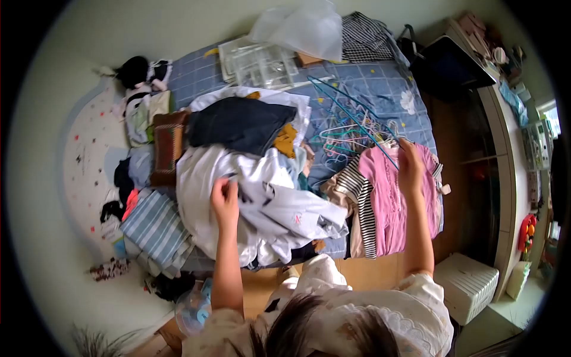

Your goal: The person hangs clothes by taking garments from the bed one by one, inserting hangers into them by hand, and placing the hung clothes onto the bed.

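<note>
My left hand (225, 201) has its fingers closed on the collar end of a light grey shirt (291, 205), which spreads over the white cloth pile. A small pink emblem shows on the shirt. In my right hand (410, 169) is a blue-green clothes hanger (348, 110), its long triangular frame slanting toward the far side of the bed. Below that hand lie a pink ruffled top (389, 205) and a black-and-white striped top (364, 208). Several tangled hangers (351, 137) lie just beyond them on the bed.
Dark folded trousers (241, 125) top the white pile (199, 196). Clear plastic packaging (256, 62) sits at the back of the blue checked bed (196, 68). Folded striped bedding (157, 223) is at left. A white ribbed case (467, 285) stands on the floor at right.
</note>
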The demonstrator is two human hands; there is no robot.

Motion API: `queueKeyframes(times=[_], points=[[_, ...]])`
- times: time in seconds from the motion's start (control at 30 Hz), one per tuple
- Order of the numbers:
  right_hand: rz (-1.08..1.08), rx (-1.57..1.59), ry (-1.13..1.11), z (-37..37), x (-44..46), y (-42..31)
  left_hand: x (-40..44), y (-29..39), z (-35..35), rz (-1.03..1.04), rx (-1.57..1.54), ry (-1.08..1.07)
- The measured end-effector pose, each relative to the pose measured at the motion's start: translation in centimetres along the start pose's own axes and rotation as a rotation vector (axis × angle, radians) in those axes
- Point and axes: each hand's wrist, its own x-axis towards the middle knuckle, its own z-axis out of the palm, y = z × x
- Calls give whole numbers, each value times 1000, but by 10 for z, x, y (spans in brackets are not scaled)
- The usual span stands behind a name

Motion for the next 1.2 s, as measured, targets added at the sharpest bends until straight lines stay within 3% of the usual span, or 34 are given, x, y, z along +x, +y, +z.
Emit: queueKeyframes(times=[0.1, 0.23, 0.33, 0.5, 0.67, 0.83, 0.9, 0.93, 1.03, 1.07, 1.1, 1.2], points=[[131, 277, -21, -53, -48, -59, 27, 68, -25, 257, 31, -2], [166, 379, -98, -92, -103, -137, 26, 145, -71, 479, 217, -45], [163, 460, -131, -97, -137, -174, 6, 184, -99, 542, 313, -106], [85, 466, 5, -108, -168, -246, -29, 211, -134, 815, 500, -108], [-110, 244, 168, -116, -198, -295, -58, 222, -156, 911, 636, -56], [-203, 127, 226, -87, -223, -357, -130, 256, -157, 977, 542, -41], [-208, 143, 185, -80, -225, -363, -156, 268, -166, 1070, 301, -104], [-267, 178, 245, -79, -225, -363, -172, 277, -178, 958, 393, -194], [-398, 274, 401, -81, -224, -359, -176, 297, -210, 1418, 443, -132], [-440, 287, 436, -88, -224, -361, -176, 298, -214, 1370, 466, -145], [-482, 301, 470, -95, -225, -366, -170, 300, -213, 1512, 407, -58], [-470, 243, 566, -107, -230, -372, -169, 296, -214, 1469, 506, -60]])
